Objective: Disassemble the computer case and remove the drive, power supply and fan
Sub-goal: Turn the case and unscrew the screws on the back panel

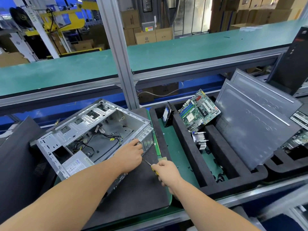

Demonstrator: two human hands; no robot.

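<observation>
Right hand (166, 170) grips screwdriver (150, 165); left hand (131, 153) on case (93, 124).

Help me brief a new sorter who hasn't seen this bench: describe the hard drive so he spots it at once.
Start at the black foam tray right of the open computer case. In its leftmost slot, the hard drive stands on edge against the far end. Unlike the green circuit board and finned heatsink in the next slot, it is a slim black slab with a blue-and-white label.

Two bare forearms, no sleeves, gloves or rings
</observation>
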